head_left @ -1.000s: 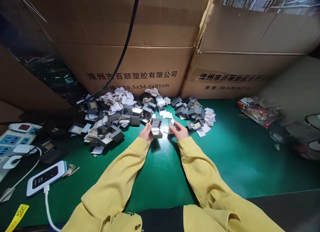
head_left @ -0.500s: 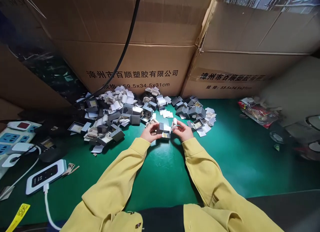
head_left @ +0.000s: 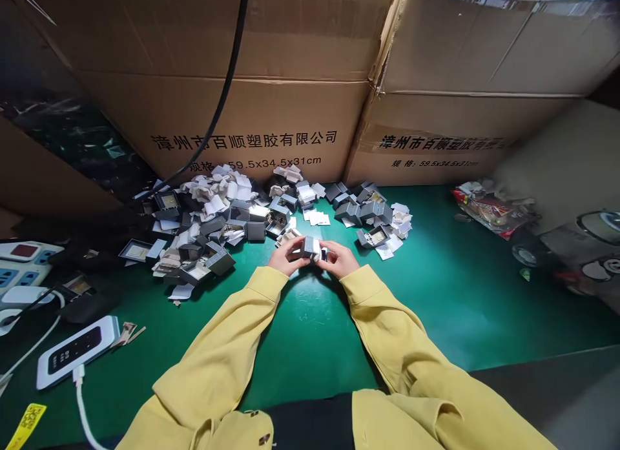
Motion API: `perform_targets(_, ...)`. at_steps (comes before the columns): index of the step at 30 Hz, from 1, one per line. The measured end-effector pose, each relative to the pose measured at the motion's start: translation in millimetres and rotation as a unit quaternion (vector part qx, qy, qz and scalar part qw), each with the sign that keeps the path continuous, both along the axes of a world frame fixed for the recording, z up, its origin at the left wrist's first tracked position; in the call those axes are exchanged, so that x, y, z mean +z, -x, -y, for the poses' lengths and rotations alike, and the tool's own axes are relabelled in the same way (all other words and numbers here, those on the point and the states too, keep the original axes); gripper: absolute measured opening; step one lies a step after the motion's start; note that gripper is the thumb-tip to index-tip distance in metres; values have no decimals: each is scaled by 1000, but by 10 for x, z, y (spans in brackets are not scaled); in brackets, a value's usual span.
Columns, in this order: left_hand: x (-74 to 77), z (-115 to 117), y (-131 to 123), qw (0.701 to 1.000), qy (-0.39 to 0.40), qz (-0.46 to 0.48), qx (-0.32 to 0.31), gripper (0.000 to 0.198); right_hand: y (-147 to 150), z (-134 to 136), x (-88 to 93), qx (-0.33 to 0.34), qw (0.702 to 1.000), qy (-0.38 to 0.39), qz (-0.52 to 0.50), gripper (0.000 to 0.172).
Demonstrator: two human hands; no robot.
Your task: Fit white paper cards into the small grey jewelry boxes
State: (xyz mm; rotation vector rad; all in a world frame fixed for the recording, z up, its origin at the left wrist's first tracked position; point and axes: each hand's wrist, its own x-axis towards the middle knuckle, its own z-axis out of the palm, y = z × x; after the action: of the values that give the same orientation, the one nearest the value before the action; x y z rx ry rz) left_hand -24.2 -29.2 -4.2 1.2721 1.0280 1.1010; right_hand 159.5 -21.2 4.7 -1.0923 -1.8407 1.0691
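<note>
Since the frame one second earlier, the right hand (head_left: 340, 261) has moved left to the small grey box (head_left: 308, 246), closing the gap that lay between them; the box has also been turned, and the white piece (head_left: 316, 249) carried in the right fingers now lies against its right side. Box and white piece stand between the two hands, above the middle of the green table (head_left: 310, 347) and just nearer than the heaps. Left hand (head_left: 287, 259): thumb and fingers pinch the left side of the box. Right hand: thumb and fingers are curled in at the right side; whether they pinch the white piece or the box edge cannot be told. Far left: a heap of grey boxes and crumpled white papers (head_left: 216, 204). Far right of the hands: a smaller cluster of grey boxes (head_left: 349, 212), with an open box (head_left: 372, 237) at its near edge. Between heap and cluster: flat white cards (head_left: 317, 217). Rear: large cardboard cartons (head_left: 271, 108), crossed by a black cable (head_left: 227, 82). Near left: a white device (head_left: 75, 351) with a white cable (head_left: 81, 405) plugged into it, and a yellow tag (head_left: 29, 424). Far right: a red plastic bag (head_left: 498, 215)
</note>
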Motion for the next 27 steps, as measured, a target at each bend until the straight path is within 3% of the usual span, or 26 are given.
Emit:
perform_targets(3,-45,-16,6,1000,0,2,1,70,-15,-3,13,-14,999,3,37,50)
perform_targets(7,-82,-17,7,1000,-6,4,14,68,-85,-37,19,-49,985,-54,158,36)
perform_targets(14,-92,-18,20,1000,0,-4,15,68,-160,-88,-30,26,971,-156,182,25)
perform_targets(20,-109,-32,32,1000,7,8,8,67,-155,-22,46,32,934,-197,296,25)
perform_targets(27,-90,-33,24,1000,6,5,13,70,-174,-15,-26,37,917,-235,321,28)
